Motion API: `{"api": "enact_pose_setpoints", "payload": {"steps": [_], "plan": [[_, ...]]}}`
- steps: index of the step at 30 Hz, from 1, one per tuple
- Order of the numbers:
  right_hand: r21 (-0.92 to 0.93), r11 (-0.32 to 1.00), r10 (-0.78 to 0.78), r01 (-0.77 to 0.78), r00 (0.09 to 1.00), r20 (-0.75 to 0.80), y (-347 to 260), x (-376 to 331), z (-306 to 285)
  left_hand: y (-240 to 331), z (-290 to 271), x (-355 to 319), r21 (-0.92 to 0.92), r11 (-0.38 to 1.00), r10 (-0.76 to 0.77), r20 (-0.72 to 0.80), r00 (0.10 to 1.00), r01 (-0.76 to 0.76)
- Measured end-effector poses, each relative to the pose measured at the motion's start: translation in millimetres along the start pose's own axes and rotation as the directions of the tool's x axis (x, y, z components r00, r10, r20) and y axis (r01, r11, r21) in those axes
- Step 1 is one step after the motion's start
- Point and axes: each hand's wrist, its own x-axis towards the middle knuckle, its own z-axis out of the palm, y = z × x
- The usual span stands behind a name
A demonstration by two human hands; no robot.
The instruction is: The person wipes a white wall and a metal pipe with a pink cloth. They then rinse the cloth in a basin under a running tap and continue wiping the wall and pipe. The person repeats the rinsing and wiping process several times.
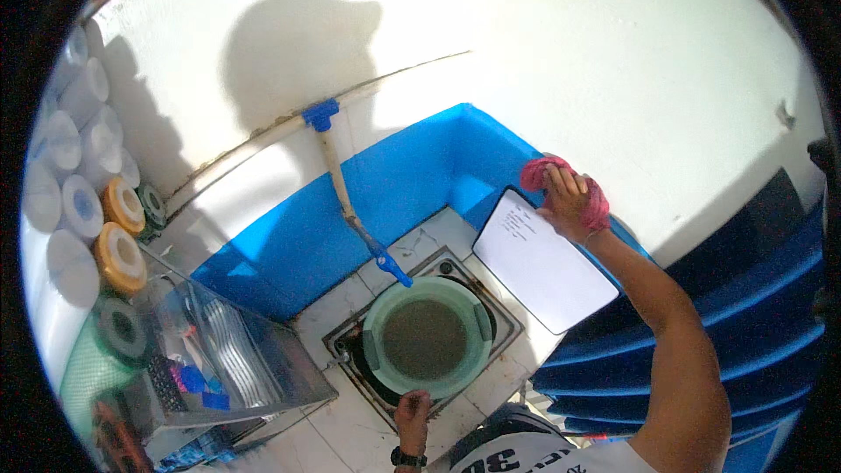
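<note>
My right hand (568,206) grips a crumpled pink-red cloth (545,172) by the blue rim at the right, just above a white sheet or board (547,267) with dark edges and a few lines of writing. The board leans at a slant. My left hand (412,412), wearing a dark wristband, is closed with curled fingers beside the near rim of a pale green basin (374,315). Whether those fingers hold anything is hidden. Murky, brownish water (426,340) lies in the basin, which sits in a square recess in the tiles.
A pipe with a blue tap (385,264) hangs over the basin. Blue panels (385,153) line the wall behind. At left, white rolls (72,271) stack above a clear bin (293,355) of small items. Dark blue ridged material (613,377) fills the lower right.
</note>
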Motion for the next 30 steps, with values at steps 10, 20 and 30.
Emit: {"api": "enact_pose_setpoints", "payload": {"steps": [10,20,30], "plan": [[0.018,0.999,-0.027,0.027,0.999,-0.029,-43,201,128,29,63,14,-0.023,1.0,0.019,-0.044,0.999,-0.02],[-0.061,0.996,-0.086,0.071,0.946,-0.314,-24,123,130,31,51,4,0.035,0.999,-0.015,0.049,0.999,0.014],[-0.042,0.998,0.048,-0.046,0.996,0.072,48,-147,-95,42,17,-2,0.009,0.998,0.056,0.142,0.988,-0.057]]}}
